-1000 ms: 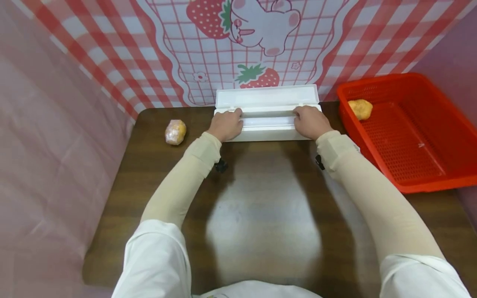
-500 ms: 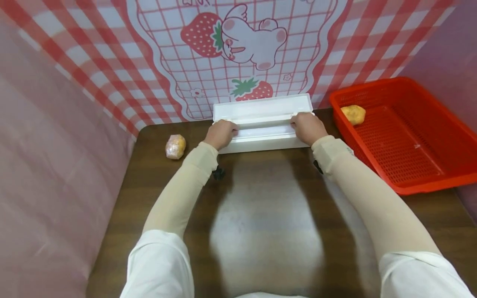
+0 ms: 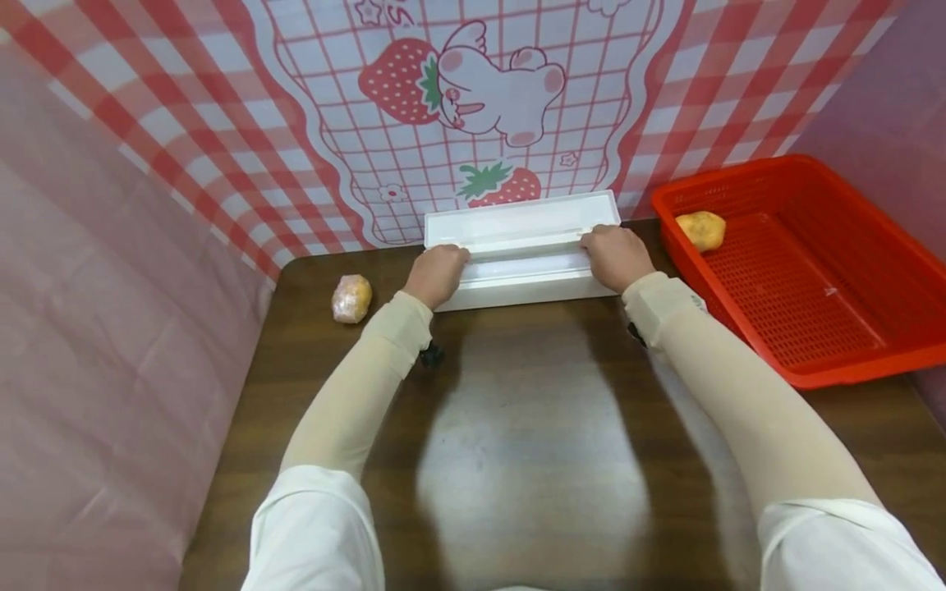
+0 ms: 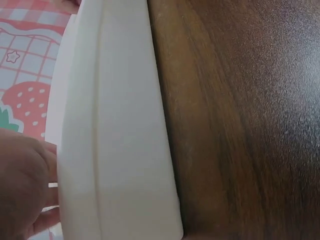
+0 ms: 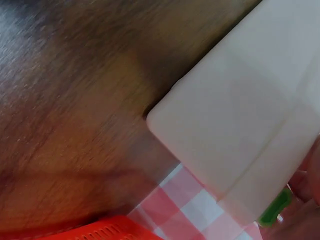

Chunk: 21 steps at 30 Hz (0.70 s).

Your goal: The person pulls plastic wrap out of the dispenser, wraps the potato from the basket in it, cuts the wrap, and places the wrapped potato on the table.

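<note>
On the wooden tabletop point(image 3: 525, 427), at far left, I view a shiny-wrapped yellow lump point(image 3: 351, 299). Next, the left hand point(image 3: 436, 275) grips the left end of a white box point(image 3: 528, 291), fingers curled at its opening; the fingertips are hidden. The box's lid point(image 3: 521, 220) stands raised behind. At the right end, the right hand point(image 3: 619, 256) grips likewise, fingers curled. Farther right, a red basket point(image 3: 805, 287) holds a bare-looking yellow piece point(image 3: 701, 231) near its left wall.

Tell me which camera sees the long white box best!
The head view, because it shows the white box nearly from end to end, with its lid raised. Both wrist views come close but cut it off: the left shows a long stretch of its side, the right mostly one end.
</note>
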Each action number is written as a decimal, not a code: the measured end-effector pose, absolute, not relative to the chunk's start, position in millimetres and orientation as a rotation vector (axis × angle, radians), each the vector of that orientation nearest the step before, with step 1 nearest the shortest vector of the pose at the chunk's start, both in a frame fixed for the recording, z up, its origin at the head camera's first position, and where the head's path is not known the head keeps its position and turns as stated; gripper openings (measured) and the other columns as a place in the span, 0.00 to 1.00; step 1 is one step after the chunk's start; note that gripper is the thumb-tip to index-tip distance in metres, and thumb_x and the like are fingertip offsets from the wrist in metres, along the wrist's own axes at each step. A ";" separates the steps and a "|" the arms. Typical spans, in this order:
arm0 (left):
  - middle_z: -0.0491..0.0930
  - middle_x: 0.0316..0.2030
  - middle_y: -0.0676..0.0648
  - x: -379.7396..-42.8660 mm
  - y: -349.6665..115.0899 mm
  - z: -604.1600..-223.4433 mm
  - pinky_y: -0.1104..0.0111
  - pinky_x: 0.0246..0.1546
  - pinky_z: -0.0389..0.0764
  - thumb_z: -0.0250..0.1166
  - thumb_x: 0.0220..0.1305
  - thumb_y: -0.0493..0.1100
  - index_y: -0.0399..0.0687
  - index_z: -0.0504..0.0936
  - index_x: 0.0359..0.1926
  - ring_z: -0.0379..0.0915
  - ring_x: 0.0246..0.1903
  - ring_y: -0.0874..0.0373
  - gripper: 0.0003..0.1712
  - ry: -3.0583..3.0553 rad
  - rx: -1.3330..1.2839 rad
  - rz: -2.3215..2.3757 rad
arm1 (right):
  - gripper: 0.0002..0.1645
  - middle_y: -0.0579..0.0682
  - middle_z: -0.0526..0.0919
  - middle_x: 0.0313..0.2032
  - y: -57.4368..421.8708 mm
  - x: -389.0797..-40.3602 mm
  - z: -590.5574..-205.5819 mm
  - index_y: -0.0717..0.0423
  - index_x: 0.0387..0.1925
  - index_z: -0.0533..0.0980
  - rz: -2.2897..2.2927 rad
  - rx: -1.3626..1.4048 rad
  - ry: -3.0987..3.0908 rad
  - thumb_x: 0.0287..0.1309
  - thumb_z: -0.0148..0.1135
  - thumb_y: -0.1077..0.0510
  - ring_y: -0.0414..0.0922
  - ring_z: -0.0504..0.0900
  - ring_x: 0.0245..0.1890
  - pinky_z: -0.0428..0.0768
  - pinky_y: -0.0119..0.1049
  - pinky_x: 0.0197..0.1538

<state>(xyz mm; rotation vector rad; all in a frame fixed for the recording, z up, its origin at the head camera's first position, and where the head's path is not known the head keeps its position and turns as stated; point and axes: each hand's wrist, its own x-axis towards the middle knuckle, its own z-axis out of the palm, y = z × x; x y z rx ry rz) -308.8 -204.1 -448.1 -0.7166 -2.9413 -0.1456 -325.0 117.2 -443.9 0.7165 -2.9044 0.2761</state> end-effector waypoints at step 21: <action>0.84 0.40 0.43 -309.1 -215.0 -436.8 0.56 0.33 0.82 0.59 0.70 0.33 0.42 0.86 0.45 0.78 0.38 0.47 0.10 -2.817 -0.825 0.250 | 0.14 0.64 0.83 0.40 125.1 -319.2 -446.0 0.61 0.44 0.83 0.377 0.511 -2.883 0.65 0.53 0.65 0.63 0.74 0.41 0.70 0.60 0.45</action>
